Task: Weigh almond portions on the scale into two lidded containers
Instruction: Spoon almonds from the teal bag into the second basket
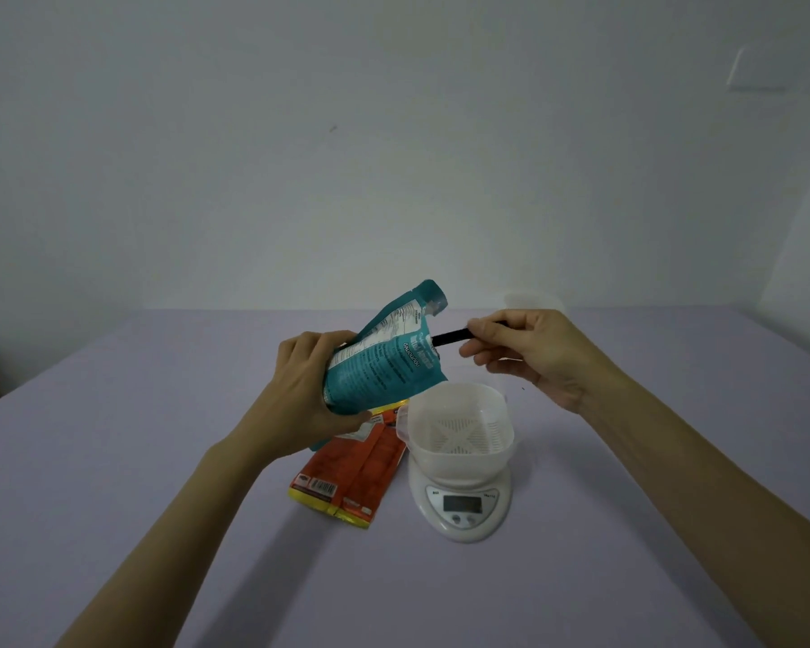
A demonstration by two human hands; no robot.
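Above surface [440,591], your left grip [300,390] raised, forearm angled up from lower left, fingers curled round lower half of teal pouch [384,362]. Pouch tilted, top leaning toward right grip [534,353]. Right grip level with pouch top, thumb and fingertips pinching black handle [452,338]; handle's far end hidden in pouch. White bowl [454,463] sits on scale [461,512], just below pouch, between your hands. Orange packets [356,465] lie flat beside scale, under left grip.

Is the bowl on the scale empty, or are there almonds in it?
Empty: the bowl on the scale shows only its bare, ribbed white bottom.
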